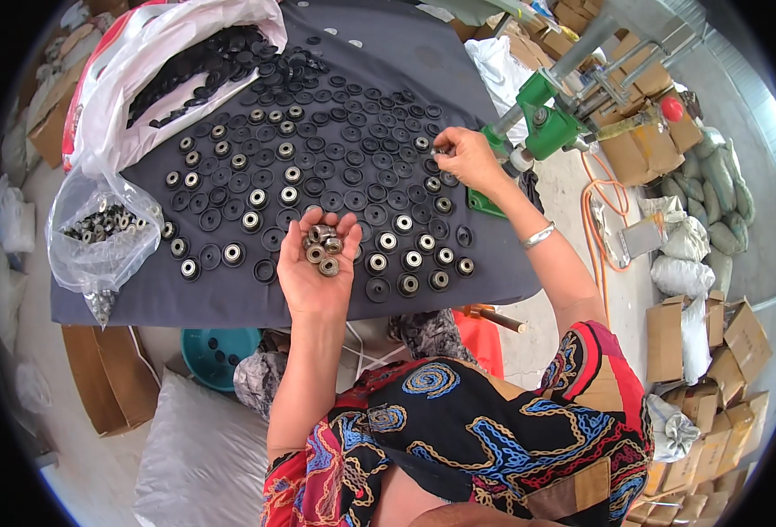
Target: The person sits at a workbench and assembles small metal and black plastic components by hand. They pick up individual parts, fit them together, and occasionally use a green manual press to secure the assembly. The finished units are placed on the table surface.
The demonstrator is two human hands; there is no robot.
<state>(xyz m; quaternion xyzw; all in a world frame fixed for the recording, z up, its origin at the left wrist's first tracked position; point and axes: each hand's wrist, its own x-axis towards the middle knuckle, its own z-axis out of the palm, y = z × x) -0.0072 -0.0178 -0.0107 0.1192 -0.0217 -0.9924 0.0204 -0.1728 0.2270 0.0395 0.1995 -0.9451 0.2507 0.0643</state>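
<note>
- Fingers of the right hand (pixel 476 164) press together in a pinch, seemingly on a small metal piece (pixel 435 151), mostly hidden.
- Left hand (pixel 309 285) lies palm up, cupped, fingers half curled and apart, cradling several bearings (pixel 316 254).
- Step in hand, I judge: setting bearings onto discs (pixel 376 214) singly; the next move calls for a centred, level placement.
- Discs cover the cloth (pixel 406 54), some bearing-topped, many bare.
- Farther out: clear bag (pixel 72 206) of bearings, left; green press (pixel 553 129), right.
</note>
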